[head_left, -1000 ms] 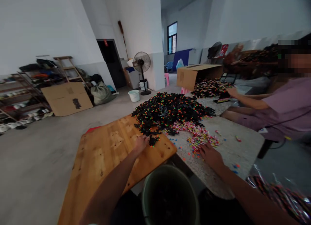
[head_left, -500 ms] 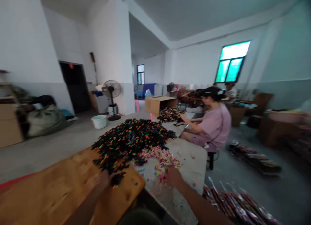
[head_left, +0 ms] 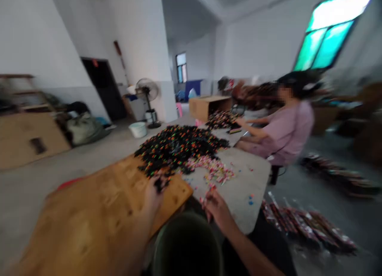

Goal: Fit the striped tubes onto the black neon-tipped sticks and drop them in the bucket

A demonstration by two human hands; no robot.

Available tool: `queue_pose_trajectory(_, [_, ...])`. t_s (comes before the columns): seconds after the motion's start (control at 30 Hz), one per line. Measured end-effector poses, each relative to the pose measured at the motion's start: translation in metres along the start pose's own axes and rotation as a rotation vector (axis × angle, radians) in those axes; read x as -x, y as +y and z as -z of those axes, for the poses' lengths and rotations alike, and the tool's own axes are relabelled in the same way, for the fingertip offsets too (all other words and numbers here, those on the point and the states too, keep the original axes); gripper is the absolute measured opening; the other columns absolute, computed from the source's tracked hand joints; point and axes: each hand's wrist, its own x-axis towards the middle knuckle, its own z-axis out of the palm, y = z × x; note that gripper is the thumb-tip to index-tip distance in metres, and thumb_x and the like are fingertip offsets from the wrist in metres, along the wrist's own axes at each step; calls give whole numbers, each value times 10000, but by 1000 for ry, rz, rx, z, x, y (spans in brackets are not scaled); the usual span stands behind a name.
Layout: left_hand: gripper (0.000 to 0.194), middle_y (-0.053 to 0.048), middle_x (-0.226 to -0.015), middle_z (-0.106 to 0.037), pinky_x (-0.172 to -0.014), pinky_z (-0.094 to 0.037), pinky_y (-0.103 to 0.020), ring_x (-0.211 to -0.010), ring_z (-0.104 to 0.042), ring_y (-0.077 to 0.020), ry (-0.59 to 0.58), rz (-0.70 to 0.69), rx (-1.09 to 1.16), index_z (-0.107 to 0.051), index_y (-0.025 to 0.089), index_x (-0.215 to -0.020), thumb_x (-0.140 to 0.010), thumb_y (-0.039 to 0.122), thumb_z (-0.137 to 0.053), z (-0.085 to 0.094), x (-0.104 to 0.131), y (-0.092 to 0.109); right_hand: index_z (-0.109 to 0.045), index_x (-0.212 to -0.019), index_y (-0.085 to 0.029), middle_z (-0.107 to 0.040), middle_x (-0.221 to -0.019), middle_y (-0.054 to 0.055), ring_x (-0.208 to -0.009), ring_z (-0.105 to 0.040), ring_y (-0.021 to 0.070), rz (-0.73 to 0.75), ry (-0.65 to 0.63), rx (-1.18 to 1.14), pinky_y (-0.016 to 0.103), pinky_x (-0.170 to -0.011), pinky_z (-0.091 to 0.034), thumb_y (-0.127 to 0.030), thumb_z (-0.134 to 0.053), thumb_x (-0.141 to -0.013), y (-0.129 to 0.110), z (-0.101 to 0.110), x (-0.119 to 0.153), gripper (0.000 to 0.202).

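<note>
My left hand [head_left: 153, 192] is closed around a few small black pieces [head_left: 161, 183], over the wooden board's near corner. In front of it spreads a large heap of black pieces with orange and green tips [head_left: 179, 144]. My right hand [head_left: 217, 206], fingers curled, is at the near edge of the grey tabletop [head_left: 241, 180]. Small pinkish-red bits show at its fingertips, blurred. Beyond it lies a scatter of pink, white and yellow small pieces [head_left: 211, 167]. A dark rounded container [head_left: 188, 244] sits below, between my forearms.
The wooden board [head_left: 98, 204] covers the left side. Across the table a person in a pink top [head_left: 288, 129] sits by another pile [head_left: 222, 120] and a cardboard box [head_left: 198, 108]. Plastic-wrapped bundles [head_left: 310, 224] lie on the floor at right. A fan [head_left: 147, 91] and white tub [head_left: 137, 129] stand behind.
The view has tilted downward and turned left. My right hand has drawn back from the coloured pieces to the table's near edge. My left hand has left the heap's edge with black pieces in it.
</note>
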Motion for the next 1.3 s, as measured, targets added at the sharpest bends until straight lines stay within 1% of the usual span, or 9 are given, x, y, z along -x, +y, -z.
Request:
queue_pose_trajectory(0.07, [234, 56, -653, -502, -429, -231, -192, -479, -423, -76, 0, -6, 240, -539, 195, -895, -727, 300, -664, -35, 22, -3, -563, -982, -219, -694, -784, -17, -469, -508, 87, 69, -72, -115, 213, -437, -410, -487, -691, -903, -27, -22, 8, 307])
queue_pose_trajectory(0.13, [269, 57, -660, -532, -413, -221, -198, -464, -433, -82, -15, -7, 379, -538, 205, -942, -718, 285, -663, -60, 35, -7, -590, -1064, -222, -708, -840, -7, -499, -524, 83, 121, -106, -182, 212, -452, -425, -451, -695, -939, -47, -38, 12, 282])
queue_pose_trajectory(0.27, [267, 56, -644, -547, -420, -276, -201, -447, -441, -87, -22, -77, 470, -543, 210, -971, -748, 310, -652, -83, 59, -8, -608, -1096, -229, -717, -890, 8, -532, -543, 85, 193, -122, -167, 220, -473, -457, -399, -682, -975, -61, -53, 21, 221])
queue_pose_trajectory(0.47, [316, 49, -690, -586, -437, -338, -212, -476, -497, -112, -37, -150, 347, -534, 244, -1055, -822, 417, -659, -94, 82, -4, -617, -1121, -229, -706, -900, 7, -556, -557, 83, 247, -127, -85, 218, -507, -484, -374, -662, -994, -55, -53, 24, 198])
queue_pose_trajectory(0.63, [244, 39, -688, -595, -514, -442, -227, -530, -552, -126, 6, -221, 288, -550, 246, -1048, -866, 388, -627, -101, 88, -3, -639, -1101, -223, -692, -895, 3, -556, -578, 79, 277, -118, -66, 212, -508, -496, -369, -672, -988, -58, -52, 26, 188])
queue_pose_trajectory(0.77, [223, 27, -719, -624, -530, -471, -233, -553, -584, -134, 49, -247, 238, -557, 239, -1049, -892, 384, -619, -104, 91, -5, -646, -1086, -220, -684, -828, -7, -551, -599, 91, 272, -89, -62, 219, -509, -502, -398, -690, -973, -60, -52, 27, 215])
queue_pose_trajectory(1.0, [231, 28, -716, -631, -476, -432, -209, -531, -571, -128, 49, -233, 221, -549, 245, -1060, -921, 419, -612, -108, 96, -6, -658, -1065, -216, -668, -681, -29, -505, -600, 113, 199, -77, -220, 234, -483, -488, -414, -721, -950, -63, -52, 26, 237])
queue_pose_trajectory(1.17, [220, 36, -694, -617, -476, -430, -206, -505, -549, -115, 6, -277, 202, -543, 237, -1028, -931, 420, -614, -108, 95, -8, -671, -1053, -205, -711, -738, 1, -511, -623, 130, 132, -50, -384, 261, -478, -506, -422, -748, -919, -63, -54, 26, 266])
queue_pose_trajectory(1.3, [234, 38, -663, -615, -513, -458, -207, -539, -596, -129, 5, -310, 209, -541, 229, -1040, -931, 416, -630, -109, 95, -11, -682, -1050, -199, -711, -719, -2, -493, -624, 136, 126, -23, -406, 280, -481, -532, -422, -766, -906, -61, -53, 27, 279])
